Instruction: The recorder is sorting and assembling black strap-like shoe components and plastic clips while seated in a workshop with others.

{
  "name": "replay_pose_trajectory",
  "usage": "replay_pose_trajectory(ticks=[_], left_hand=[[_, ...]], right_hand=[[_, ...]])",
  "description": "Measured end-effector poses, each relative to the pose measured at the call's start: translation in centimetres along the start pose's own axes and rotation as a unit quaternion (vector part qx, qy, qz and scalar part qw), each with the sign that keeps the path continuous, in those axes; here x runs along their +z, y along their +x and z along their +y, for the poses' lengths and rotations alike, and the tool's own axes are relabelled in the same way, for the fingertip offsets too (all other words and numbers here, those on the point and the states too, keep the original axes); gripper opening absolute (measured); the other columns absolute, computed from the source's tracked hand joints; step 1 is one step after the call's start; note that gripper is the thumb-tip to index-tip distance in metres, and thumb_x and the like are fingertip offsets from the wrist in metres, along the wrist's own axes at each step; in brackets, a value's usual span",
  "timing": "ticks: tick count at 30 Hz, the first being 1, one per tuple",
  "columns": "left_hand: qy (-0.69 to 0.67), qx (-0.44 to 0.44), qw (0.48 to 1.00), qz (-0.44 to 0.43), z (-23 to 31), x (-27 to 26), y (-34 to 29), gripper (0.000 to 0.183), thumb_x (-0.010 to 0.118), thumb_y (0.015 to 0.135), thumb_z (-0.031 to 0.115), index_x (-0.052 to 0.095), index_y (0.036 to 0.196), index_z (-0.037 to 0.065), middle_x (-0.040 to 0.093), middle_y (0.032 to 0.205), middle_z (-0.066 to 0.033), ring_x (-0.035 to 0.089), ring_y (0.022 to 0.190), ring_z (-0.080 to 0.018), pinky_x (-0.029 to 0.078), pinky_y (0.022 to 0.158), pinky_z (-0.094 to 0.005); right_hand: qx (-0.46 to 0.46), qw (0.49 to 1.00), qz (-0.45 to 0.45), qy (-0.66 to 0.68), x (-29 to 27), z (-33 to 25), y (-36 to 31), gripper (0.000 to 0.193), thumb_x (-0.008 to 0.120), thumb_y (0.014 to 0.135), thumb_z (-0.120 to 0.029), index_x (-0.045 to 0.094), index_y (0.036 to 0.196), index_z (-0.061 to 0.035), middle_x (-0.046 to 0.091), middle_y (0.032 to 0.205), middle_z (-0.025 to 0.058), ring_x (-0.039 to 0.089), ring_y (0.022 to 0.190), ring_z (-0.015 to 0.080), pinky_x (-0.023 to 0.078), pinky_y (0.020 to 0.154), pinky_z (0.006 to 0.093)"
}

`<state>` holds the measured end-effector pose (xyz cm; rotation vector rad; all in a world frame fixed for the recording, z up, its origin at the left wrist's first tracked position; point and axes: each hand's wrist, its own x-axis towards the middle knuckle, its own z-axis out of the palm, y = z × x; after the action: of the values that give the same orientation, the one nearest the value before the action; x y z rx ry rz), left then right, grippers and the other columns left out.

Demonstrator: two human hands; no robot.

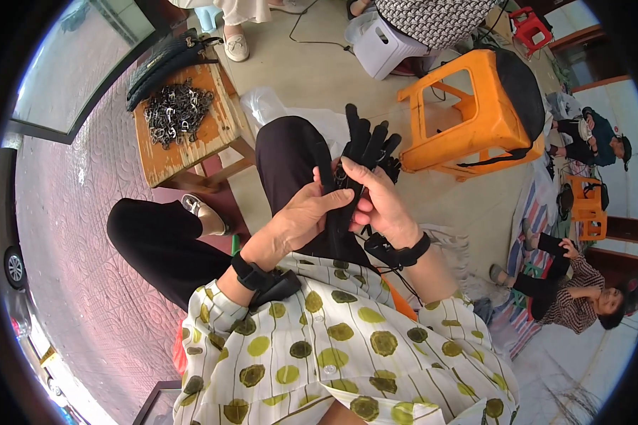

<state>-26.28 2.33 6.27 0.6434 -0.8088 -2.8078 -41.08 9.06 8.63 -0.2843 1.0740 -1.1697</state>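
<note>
In front of my lap I hold black gloves [365,145], their fingers pointing away from me. My left hand [306,212] is closed on them from the left, its thumb lying across the dark fabric. My right hand [381,197] grips from the other side, thumb on top and fingers curled underneath. Between the thumbs is a small shiny bit, perhaps a metal clip, too small to make out. How many gloves are in the bundle I cannot tell. Each wrist wears a black band with a small device.
To the left stands a worn wooden stool [223,131] with a heap of small metal clips [178,112] and a black quilted bag [164,65]. An orange plastic stool [443,74] with a black bag is at right. Other people sit at the far right and the top.
</note>
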Motion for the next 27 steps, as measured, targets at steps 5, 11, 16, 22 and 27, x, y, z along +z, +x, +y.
replay_pose_trajectory(ticks=[5,11,16,22,27], left_hand=[[0.093,0.007,0.996,0.015,-0.1,0.3,-0.1,0.027,0.054,0.094,0.017,0.054,0.113,-0.001,0.063,0.094,-0.0097,0.065,0.08,-0.0188,0.055,0.074,-0.0328],[0.131,0.092,0.985,0.067,-0.1,0.5,0.3,0.028,0.054,0.094,0.019,0.053,0.113,-0.001,0.063,0.094,-0.009,0.063,0.079,-0.0158,0.052,0.067,-0.027],[0.134,0.1,0.983,0.082,0.0,0.7,0.3,0.028,0.054,0.094,0.019,0.053,0.113,-0.002,0.063,0.093,-0.0096,0.063,0.078,-0.0164,0.053,0.066,-0.0276],[0.216,0.154,0.958,0.108,-0.3,0.6,0.5,0.025,0.052,0.094,0.017,0.052,0.111,-0.002,0.063,0.092,-0.0109,0.063,0.073,-0.0169,0.053,0.063,-0.0276],[0.196,0.149,0.959,0.141,0.1,1.1,0.0,0.023,0.052,0.092,0.015,0.053,0.109,-0.001,0.063,0.091,-0.0112,0.063,0.073,-0.0171,0.053,0.063,-0.0276]], right_hand=[[-0.057,0.998,0.03,-0.023,0.2,-0.4,-0.4,0.035,0.062,0.088,-0.035,0.06,0.091,-0.0001,0.051,0.058,-0.0004,0.042,0.036,0.0081,0.041,0.031,0.0251],[-0.164,0.977,0.057,-0.122,-1.7,0.9,0.3,0.022,0.064,0.088,-0.021,0.055,0.085,-0.0014,0.053,0.069,0.0001,0.05,0.06,0.0056,0.043,0.051,0.0215],[-0.159,0.98,0.064,-0.1,-1.4,0.6,0.1,0.015,0.061,0.087,-0.014,0.055,0.085,-0.0008,0.055,0.07,0.0003,0.049,0.059,0.0057,0.041,0.053,0.0206],[-0.201,0.953,0.117,-0.193,-1.1,0.9,0.7,0.014,0.061,0.087,-0.012,0.054,0.084,-0.0008,0.055,0.068,0.0004,0.051,0.061,0.0057,0.042,0.055,0.0206],[-0.21,0.961,0.098,-0.15,-1.1,1.1,0.5,0.014,0.063,0.087,-0.011,0.054,0.083,-0.0017,0.056,0.069,0.0006,0.053,0.063,0.0058,0.042,0.055,0.0206]])
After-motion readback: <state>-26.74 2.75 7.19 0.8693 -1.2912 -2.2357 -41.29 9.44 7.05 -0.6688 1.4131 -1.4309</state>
